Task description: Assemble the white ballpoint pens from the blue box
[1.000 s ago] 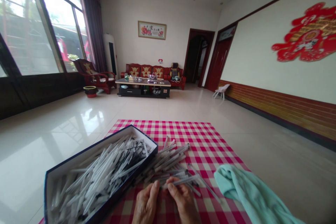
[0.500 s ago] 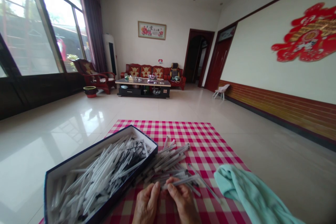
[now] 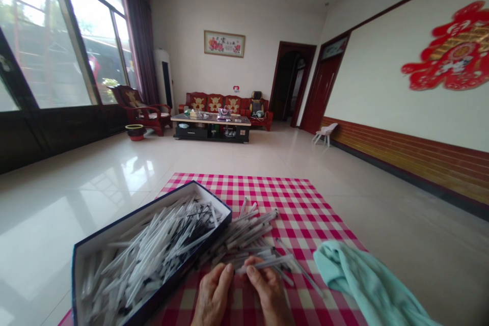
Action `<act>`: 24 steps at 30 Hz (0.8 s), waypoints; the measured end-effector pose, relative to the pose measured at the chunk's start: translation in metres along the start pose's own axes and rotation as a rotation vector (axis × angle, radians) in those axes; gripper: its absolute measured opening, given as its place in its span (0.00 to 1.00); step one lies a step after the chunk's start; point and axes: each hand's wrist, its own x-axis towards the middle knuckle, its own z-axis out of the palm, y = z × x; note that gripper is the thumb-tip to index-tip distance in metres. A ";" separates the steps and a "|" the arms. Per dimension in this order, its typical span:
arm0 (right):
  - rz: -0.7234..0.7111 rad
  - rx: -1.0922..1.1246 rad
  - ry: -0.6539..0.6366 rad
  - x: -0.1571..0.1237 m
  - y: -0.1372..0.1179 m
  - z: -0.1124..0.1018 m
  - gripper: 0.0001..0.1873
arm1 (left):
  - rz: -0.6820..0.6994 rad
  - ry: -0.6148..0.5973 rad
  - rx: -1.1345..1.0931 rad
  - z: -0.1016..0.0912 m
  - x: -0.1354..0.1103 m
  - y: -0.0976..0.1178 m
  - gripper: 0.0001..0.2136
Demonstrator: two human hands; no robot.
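Note:
Low in the view, my right hand [image 3: 267, 288] pinches a clear, pen-like plastic tube [image 3: 275, 261] between thumb and fingers. The tube lies nearly level, its left end pointing at my left hand [image 3: 213, 290]. That hand is closed, thumb pressed to the forefinger; whatever sits in it is hidden. Just beyond both hands, a loose pile of similar clear tubes [image 3: 248, 232] with dark ends rests on the pink and white checked tablecloth [image 3: 294, 198]. At the left stands an open dark-blue box [image 3: 208, 194], white inside, filled with translucent tubes and thin black pieces.
A mint-green cloth [image 3: 367, 275] lies crumpled at the tablecloth's right side. Farther off across the tiled floor are a low coffee table [image 3: 210, 121], a red wooden sofa [image 3: 206, 98], an armchair [image 3: 143, 109] and a small white chair [image 3: 324, 133].
The whole view has shifted slightly to the right. Both hands keep nearly the same pose, and the right one still holds the tube.

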 end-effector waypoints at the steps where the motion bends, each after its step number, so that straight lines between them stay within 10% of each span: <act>1: 0.001 -0.005 0.005 0.000 0.000 0.000 0.14 | -0.001 -0.005 0.000 0.000 0.000 0.000 0.21; 11: 0.093 0.297 0.072 0.006 0.010 -0.004 0.16 | 0.011 -0.050 -0.034 0.002 -0.007 0.018 0.17; 18: 0.118 0.273 0.102 0.010 0.014 -0.005 0.17 | 0.423 0.272 0.522 -0.019 0.015 0.043 0.09; 24: 0.101 0.284 0.101 0.013 0.014 -0.003 0.17 | 0.359 0.364 0.945 -0.046 0.056 0.070 0.10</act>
